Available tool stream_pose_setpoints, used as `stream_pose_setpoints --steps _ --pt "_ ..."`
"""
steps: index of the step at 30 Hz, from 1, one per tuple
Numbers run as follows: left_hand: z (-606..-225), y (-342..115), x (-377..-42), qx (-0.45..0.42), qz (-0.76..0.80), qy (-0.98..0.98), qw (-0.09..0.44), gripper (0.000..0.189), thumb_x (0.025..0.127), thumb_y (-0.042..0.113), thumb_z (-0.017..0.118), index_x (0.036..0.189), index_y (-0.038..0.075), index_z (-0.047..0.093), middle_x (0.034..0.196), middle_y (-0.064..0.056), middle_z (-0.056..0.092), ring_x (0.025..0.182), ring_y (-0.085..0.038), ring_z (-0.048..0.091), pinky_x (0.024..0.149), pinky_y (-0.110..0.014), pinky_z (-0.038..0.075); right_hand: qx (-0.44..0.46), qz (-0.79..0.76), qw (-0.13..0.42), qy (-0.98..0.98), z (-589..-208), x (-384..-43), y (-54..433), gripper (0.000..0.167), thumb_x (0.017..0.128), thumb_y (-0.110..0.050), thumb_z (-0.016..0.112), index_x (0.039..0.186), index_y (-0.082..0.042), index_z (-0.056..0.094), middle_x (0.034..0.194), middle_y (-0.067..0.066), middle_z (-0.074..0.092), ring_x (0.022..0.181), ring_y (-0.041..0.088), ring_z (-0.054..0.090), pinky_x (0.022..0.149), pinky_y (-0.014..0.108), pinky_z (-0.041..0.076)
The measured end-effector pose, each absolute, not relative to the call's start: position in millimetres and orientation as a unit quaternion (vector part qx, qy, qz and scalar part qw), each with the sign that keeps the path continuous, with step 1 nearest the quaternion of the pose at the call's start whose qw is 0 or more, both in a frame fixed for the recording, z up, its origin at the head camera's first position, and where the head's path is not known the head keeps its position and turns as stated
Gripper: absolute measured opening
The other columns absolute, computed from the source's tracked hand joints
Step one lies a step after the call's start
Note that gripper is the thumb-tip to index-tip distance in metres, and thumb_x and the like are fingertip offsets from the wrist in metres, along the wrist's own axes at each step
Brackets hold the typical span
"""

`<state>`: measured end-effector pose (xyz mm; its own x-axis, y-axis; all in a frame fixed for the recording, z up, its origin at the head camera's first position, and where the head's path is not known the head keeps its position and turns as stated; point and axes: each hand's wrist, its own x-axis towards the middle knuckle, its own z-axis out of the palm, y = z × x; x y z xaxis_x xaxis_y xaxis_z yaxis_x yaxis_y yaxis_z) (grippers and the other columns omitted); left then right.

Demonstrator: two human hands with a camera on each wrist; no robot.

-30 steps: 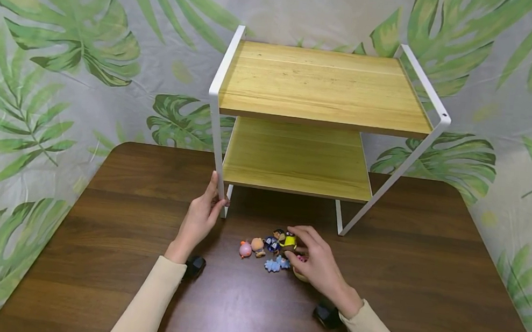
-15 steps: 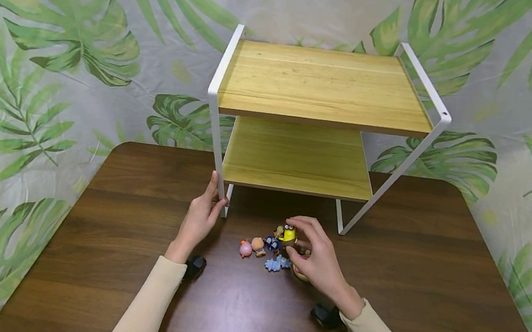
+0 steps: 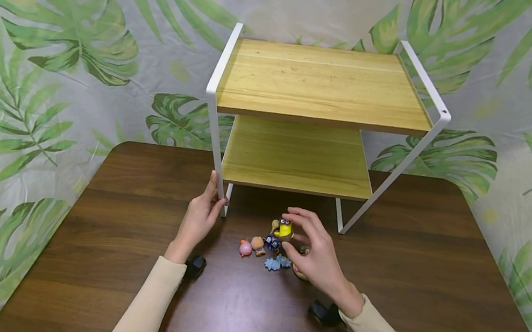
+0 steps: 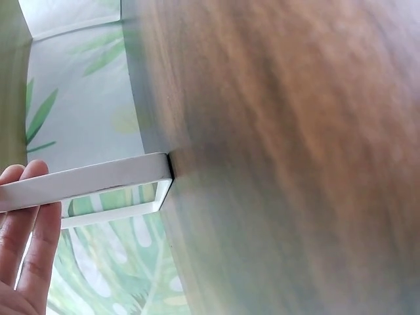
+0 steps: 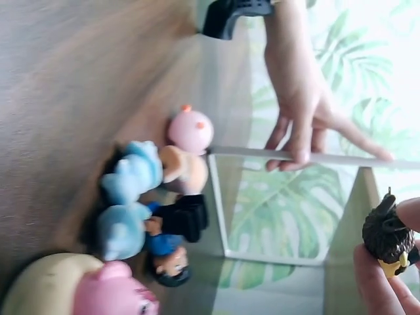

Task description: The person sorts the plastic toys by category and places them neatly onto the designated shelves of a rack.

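Note:
A yellow minion figurine (image 3: 284,229) with white goggle eyes and a dark brown lower part is pinched between the thumb and fingers of my right hand (image 3: 319,255), just above the other toys. In the right wrist view the figurine's (image 5: 387,226) dark, rough-textured part shows at the right edge. My left hand (image 3: 194,224) grips the white left front leg (image 4: 92,178) of a two-tier shelf (image 3: 323,83), near its bottom. Close by lie a pink round toy (image 3: 245,248), a tan-headed figure (image 3: 257,244), a dark blue figure (image 3: 271,242) and light blue toys (image 3: 273,264).
A pink pig-like toy (image 5: 111,292) with a cream part lies under my right hand, mostly hidden in the head view. The shelf's lower board (image 3: 298,158) stands above the brown table (image 3: 91,256). A leaf-patterned cloth (image 3: 59,95) hangs behind.
My right hand has lifted the minion figurine out of the toy cluster, upward and slightly left. My left hand stays on the shelf leg.

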<state>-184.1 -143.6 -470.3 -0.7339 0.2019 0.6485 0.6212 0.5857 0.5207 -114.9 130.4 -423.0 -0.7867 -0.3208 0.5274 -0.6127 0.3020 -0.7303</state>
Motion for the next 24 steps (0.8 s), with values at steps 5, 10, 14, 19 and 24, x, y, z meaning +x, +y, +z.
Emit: stream_pose_setpoints --steps 5,10,14,19,24 --pt "-470 -143 -185 -0.247 -0.391 -0.842 0.277 0.112 0.086 -0.007 0.065 0.148 0.051 -0.007 0.081 -0.014 0.067 0.069 -0.026 0.066 0.061 -0.042 0.054 0.308 0.514 0.155 -0.785 -414 -118 125 0.057 0.069 0.02 0.073 0.122 0.004 0.057 0.127 0.019 0.051 0.105 0.031 0.058 0.075 0.04 0.056" --pt "-471 -144 -185 -0.253 -0.404 -0.835 0.274 0.11 0.086 -0.008 0.064 0.148 0.051 -0.006 0.082 -0.015 0.067 0.07 -0.027 0.066 0.062 -0.042 0.055 0.313 0.517 0.147 -0.783 -406 -120 122 0.054 0.073 0.018 0.072 0.123 0.003 0.056 0.129 0.016 0.05 0.108 0.028 0.057 0.08 0.035 0.055" --pt "-473 -144 -185 -0.256 -0.407 -0.833 0.274 0.11 0.086 -0.009 0.064 0.149 0.05 -0.005 0.082 -0.016 0.066 0.071 -0.027 0.067 0.063 -0.042 0.056 0.32 0.527 0.142 -0.775 -400 -123 119 0.052 0.077 0.013 0.071 0.125 0.0 0.056 0.132 0.013 0.049 0.112 0.026 0.056 0.082 0.034 0.054" --pt "-475 -144 -185 -0.252 -0.402 -0.836 0.275 0.109 0.086 -0.008 0.064 0.149 0.049 -0.005 0.081 -0.015 0.066 0.071 -0.027 0.067 0.064 -0.043 0.055 0.325 0.528 0.15 -0.77 -392 -129 116 0.051 0.079 0.012 0.071 0.126 -0.002 0.056 0.132 0.015 0.051 0.112 0.027 0.057 0.083 0.035 0.054" --pt "-475 -144 -185 -0.249 -0.401 -0.838 0.273 0.11 0.086 -0.007 0.065 0.149 0.05 -0.005 0.079 -0.014 0.066 0.071 -0.026 0.067 0.063 -0.043 0.055 0.331 0.534 0.154 -0.762 -385 -134 112 0.052 0.078 0.016 0.069 0.126 0.0 0.055 0.127 0.017 0.055 0.11 0.03 0.058 0.086 0.034 0.052"
